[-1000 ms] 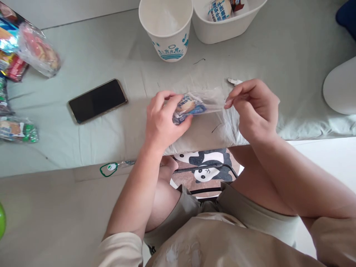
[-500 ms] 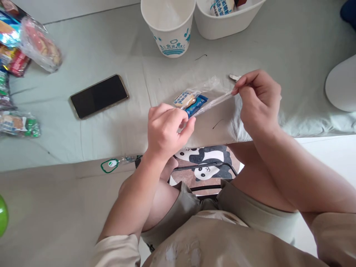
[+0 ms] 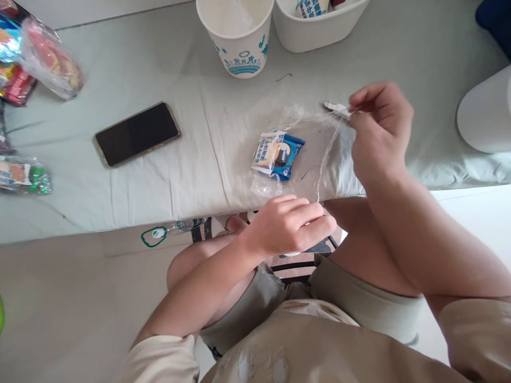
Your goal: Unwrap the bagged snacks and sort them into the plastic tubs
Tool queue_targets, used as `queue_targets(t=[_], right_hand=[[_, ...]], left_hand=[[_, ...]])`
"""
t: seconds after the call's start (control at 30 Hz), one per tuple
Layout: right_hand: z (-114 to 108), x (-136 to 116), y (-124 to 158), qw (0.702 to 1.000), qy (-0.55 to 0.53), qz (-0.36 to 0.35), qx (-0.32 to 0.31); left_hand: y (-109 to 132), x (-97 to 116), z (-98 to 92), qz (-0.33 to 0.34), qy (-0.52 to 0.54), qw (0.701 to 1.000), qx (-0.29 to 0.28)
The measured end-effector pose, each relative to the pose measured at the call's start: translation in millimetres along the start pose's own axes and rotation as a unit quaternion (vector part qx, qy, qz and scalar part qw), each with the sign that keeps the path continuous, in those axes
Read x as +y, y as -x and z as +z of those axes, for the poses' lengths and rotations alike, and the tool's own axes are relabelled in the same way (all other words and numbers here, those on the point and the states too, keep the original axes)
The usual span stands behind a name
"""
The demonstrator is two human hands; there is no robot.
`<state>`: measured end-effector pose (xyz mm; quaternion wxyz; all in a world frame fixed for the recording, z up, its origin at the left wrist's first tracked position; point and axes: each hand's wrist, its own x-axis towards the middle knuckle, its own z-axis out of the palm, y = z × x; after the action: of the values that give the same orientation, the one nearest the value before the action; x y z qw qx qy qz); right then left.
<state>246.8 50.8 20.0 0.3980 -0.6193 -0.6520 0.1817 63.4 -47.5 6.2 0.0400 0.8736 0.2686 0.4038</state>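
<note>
A clear plastic bag lies on the cloth-covered surface with its mouth spread between my two hands. Inside it rest a white-and-yellow snack packet and a blue snack packet, side by side and partly overlapping. My left hand pinches the near edge of the bag's mouth, just past the surface's front edge. At the far right corner of the mouth, my right hand is closed on the bag's rim. A small white-handled tool lies beside its fingertips; its kind is unclear.
A black phone lies to the left. Wrapped snacks are piled at the far left. A patterned paper cup and a white bin stand at the back. A white rounded object sits at right.
My left hand has moved from beside the packets toward me and right, onto the bag's mouth. My right hand has shifted slightly away and right. The bag's mouth is now wider.
</note>
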Motion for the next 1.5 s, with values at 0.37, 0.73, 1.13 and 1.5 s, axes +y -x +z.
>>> queue_targets(t=[0.37, 0.73, 1.13, 1.5], right_hand=[[-9.1, -37.3, 28.9, 0.853, 0.248, -0.219, -0.405], [-5.2, -35.3, 26.5, 0.817, 0.34, -0.103, -0.454], [1.7, -47.5, 23.4, 0.787, 0.378, -0.091, -0.48], [4.9, -40.9, 26.4, 0.798, 0.379, -0.085, -0.461]], left_hand=[[-2.7, -35.9, -21.5, -0.38, -0.114, 0.913, -0.092], [0.0, -40.1, -39.1, -0.47, -0.029, 0.877, -0.098], [-4.0, -10.0, -12.4, -0.452, -0.139, 0.869, -0.146], [-1.6, -32.6, -28.1, -0.463, 0.032, 0.883, -0.073]])
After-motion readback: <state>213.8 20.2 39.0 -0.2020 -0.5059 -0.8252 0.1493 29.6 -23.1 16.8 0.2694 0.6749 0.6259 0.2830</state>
